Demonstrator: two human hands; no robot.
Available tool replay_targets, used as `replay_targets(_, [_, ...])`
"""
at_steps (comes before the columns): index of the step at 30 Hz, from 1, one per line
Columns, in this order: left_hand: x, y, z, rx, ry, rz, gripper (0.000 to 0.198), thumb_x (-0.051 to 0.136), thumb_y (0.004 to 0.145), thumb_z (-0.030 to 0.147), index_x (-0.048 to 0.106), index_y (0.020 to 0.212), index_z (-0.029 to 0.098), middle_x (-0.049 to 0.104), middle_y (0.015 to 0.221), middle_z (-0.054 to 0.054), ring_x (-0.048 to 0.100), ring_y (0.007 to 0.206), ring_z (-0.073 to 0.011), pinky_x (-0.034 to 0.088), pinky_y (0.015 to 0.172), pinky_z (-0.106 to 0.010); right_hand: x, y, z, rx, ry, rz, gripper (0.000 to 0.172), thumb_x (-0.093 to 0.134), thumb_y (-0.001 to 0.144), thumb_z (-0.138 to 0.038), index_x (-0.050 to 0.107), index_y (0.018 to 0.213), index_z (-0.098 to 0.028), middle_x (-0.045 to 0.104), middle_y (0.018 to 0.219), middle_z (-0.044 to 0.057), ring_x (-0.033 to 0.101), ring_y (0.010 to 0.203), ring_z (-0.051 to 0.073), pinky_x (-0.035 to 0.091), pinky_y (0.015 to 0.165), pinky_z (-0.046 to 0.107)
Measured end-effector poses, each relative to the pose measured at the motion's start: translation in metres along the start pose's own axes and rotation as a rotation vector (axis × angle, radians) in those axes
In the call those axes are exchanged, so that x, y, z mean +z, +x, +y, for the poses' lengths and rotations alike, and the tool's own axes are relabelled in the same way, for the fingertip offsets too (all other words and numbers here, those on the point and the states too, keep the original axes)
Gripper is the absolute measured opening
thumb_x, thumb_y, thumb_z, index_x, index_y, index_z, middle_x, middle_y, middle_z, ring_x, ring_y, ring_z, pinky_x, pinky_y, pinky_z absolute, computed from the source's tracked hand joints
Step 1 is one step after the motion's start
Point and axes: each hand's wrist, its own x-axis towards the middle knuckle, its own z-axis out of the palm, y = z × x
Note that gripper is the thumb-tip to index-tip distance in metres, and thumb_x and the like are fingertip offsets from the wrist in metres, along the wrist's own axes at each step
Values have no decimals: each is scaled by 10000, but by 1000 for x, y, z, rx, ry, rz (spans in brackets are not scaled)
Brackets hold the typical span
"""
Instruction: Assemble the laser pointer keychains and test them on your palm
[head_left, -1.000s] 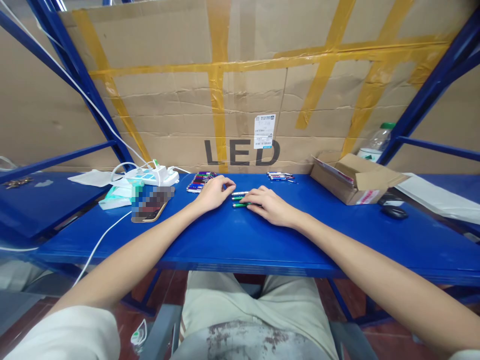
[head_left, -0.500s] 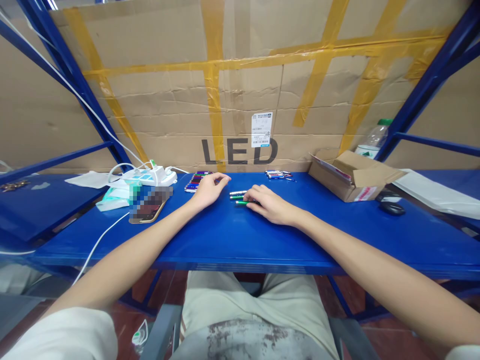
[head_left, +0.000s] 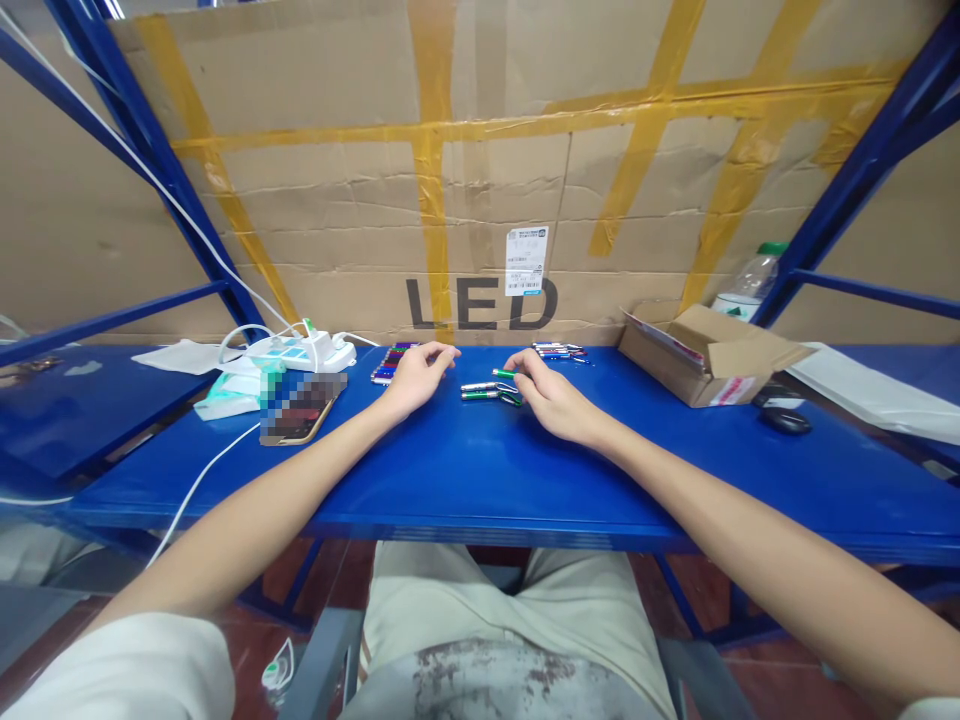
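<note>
Between the fingers of my right hand (head_left: 551, 396) is a green pen (head_left: 504, 373), its end sticking out to the left. Just below it, two or so pens (head_left: 480, 394) with silver and green barrels lie on the blue table (head_left: 450, 470). My left hand (head_left: 420, 378) rests beside a row of several coloured pens (head_left: 385, 364); its thumb and fingers are apart and nothing shows in it. Behind my right hand lies another group of pens (head_left: 559, 352), near the cardboard.
At the left are a phone (head_left: 304, 410), a green and white packet (head_left: 232, 390) and a power strip (head_left: 300, 350) with cables. An open cardboard box (head_left: 709, 355), a black mouse (head_left: 785, 420) and a bottle (head_left: 746, 285) stand at the right. Cardboard (head_left: 337, 220) closes the back.
My right hand has lifted the green pen up and away from the other pens, uncovering their right ends. My left hand has barely moved.
</note>
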Motion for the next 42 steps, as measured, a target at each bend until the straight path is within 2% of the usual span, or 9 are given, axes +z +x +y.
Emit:
replay_targets(5, [0,0,2,-57,-71,31,564,570,1038,681,815,1075,174,799,982,-107,689,784,-207,551,719,-326,1,1,3,4,-11,-10,171,451,1093,-387,502,1196,-261,690,1017,41,653,893,238,492,798,354])
replay_targets(9, [-2,0,6,-177,-293,18,794,400,1030,855,801,1129,176,799,1090,-154,705,799,-209,531,630,-303,1,1,6,-2,-30,-6,171,460,1088,-408,522,1138,-257,706,1021,52,655,897,243,497,818,365])
replay_targets(14, [-6,-1,16,-233,-546,-65,1014,137,1007,918,761,1278,166,786,1238,-197,756,949,-251,597,711,-338,0,2,6,-32,-52,-20,226,441,1112,-430,577,1104,-249,723,1040,69,673,945,256,514,860,384])
replay_targets(19, [-11,-1,21,-202,-483,-91,1149,-21,950,941,705,1394,169,773,1301,-204,765,1060,-289,628,784,-377,-1,3,6,-86,-86,0,264,441,1119,-403,648,1079,-243,746,1115,99,693,1018,272,522,934,409])
replay_targets(24, [-11,-1,21,-193,-485,-92,1133,20,943,963,699,1396,177,773,1298,-199,767,1063,-292,631,781,-377,-2,2,4,-5,-70,-24,270,419,1136,-420,617,1067,-249,745,991,57,689,894,245,523,838,371])
replay_targets(33, [-10,-3,22,-232,-610,-102,1054,83,989,929,737,1330,177,780,1288,-197,763,1070,-302,627,805,-393,0,1,2,-50,-57,-76,271,458,1123,-422,652,1141,-234,771,1150,92,718,1023,262,534,937,387])
replay_targets(39, [-10,-5,28,-182,-515,-154,1036,116,968,959,724,1347,211,778,1311,-187,756,1161,-332,641,834,-418,-1,0,2,-89,-74,-98,257,479,1112,-405,669,1097,-232,773,1089,83,712,966,253,529,907,375])
replay_targets(42, [-10,-6,29,-179,-565,-160,1024,157,961,970,733,1328,207,781,1302,-190,748,1178,-346,637,847,-433,-1,0,0,-102,-73,-97,264,480,1113,-401,674,1093,-224,768,1083,86,706,957,250,525,903,371])
